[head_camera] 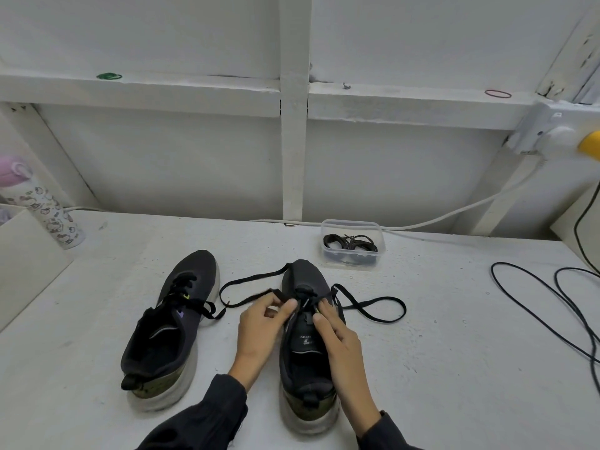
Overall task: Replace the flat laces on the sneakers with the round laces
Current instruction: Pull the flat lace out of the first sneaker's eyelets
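Both my left hand and right hand pinch the flat black lace at the eyelets of the black mesh sneaker near the tabletop's front edge, wrists angled inward; round black laces lie in a clear plastic tub just beyond.

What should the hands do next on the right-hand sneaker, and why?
Probably draw the flat lace out of the next eyelets: the left hand and right hand pinch it on the sneaker, its ends trail loose on the table, yet it crosses near the toe.
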### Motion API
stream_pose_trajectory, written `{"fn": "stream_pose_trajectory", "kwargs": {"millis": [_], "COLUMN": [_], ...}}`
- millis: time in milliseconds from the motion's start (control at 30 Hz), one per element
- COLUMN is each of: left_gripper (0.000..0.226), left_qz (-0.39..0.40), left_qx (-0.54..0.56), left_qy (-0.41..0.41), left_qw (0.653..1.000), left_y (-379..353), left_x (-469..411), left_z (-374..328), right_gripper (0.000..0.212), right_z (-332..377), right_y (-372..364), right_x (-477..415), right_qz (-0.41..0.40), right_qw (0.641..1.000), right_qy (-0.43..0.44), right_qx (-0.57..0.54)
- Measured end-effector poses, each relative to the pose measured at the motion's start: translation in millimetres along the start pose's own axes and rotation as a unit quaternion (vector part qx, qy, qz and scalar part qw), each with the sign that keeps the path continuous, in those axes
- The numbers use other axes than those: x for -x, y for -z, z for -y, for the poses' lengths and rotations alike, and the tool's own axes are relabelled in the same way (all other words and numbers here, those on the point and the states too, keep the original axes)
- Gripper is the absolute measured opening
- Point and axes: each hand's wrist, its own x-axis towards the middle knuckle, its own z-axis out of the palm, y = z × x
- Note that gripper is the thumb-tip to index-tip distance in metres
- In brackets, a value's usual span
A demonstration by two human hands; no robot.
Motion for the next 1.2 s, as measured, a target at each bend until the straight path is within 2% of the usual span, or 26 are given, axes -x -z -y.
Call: {"fn": "stream_pose_trajectory", "kwargs": {"millis": [133, 233, 333, 433, 500, 633, 767, 900, 1067, 1200], "left_gripper": [0.020, 0.020, 0.028, 0.037, 0.032, 0.009, 0.005, 0.007, 0.008, 0.011], "left_qz": [-0.059, -0.055, -0.030, -0.009, 0.016, 0.049, 0.048, 0.062, 0.047, 0.033], "left_qx": [0.002, 0.049, 0.079, 0.092, 0.091, 0.077, 0.066, 0.065, 0.074, 0.034], "left_qy": [-0.028, -0.010, 0.008, -0.005, -0.011, -0.030, -0.038, -0.043, -0.061, -0.076], "left_qw": [0.998, 0.997, 0.996, 0.996, 0.996, 0.995, 0.996, 0.995, 0.994, 0.996], "left_y": [4.5, -1.8, -7.5, -3.2, 0.4, 4.0, 4.4, 1.3, 4.4, 4.9], "left_x": [-8.7, -3.8, 1.2, 3.1, 4.6, 5.4, 1.4, 1.5, 1.2, -4.3], "left_z": [-7.2, -8.6, -6.2, -4.5, -2.3, 3.9, 6.1, 6.4, 7.8, 9.2], "right_gripper": [0.044, 0.054, 0.042, 0.032, 0.029, 0.028, 0.023, 0.011, 0.006, 0.013], "right_z": [1.8, 2.7, 3.5, 9.5, 16.3, 35.7, 51.3, 53.4, 37.1, 31.6], "right_y": [0.0, -1.4, -0.1, 3.2, 4.5, 1.2, -6.9, -11.9, -18.2, -19.4], "right_x": [1.0, 2.2, 2.3, 1.3, -3.0, -19.1, -31.0, -39.2, -41.9, -43.1], "right_qz": [0.005, 0.006, 0.003, -0.010, -0.008, 0.033, 0.040, 0.046, 0.058, 0.056], "right_qw": [1.000, 1.000, 0.998, 0.985, 0.960, 0.865, 0.836, 0.841, 0.875, 0.893], "right_qy": [0.001, 0.007, 0.021, 0.080, 0.137, 0.159, 0.138, 0.121, 0.097, 0.095], "right_qx": [0.016, 0.025, 0.056, 0.149, 0.245, 0.475, 0.530, 0.525, 0.470, 0.437]}}
